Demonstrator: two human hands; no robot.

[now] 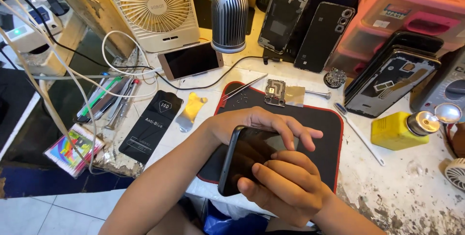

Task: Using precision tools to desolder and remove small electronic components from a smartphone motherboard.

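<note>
I am gripping the black phone (pixel 247 157) with both the left hand (pixel 252 123) and right hand (pixel 286 184) curled around it, over the black mat (pixel 324 133), tweezers (pixel 244 88) at twelve o'clock, judging that steady thumb pressure comes next.

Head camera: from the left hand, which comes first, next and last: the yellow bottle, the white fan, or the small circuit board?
From the left hand holding the black phone:
1. Small circuit board, just beyond the fingers on the mat's far edge.
2. Yellow bottle, off to the right.
3. White fan, far back left.
</note>
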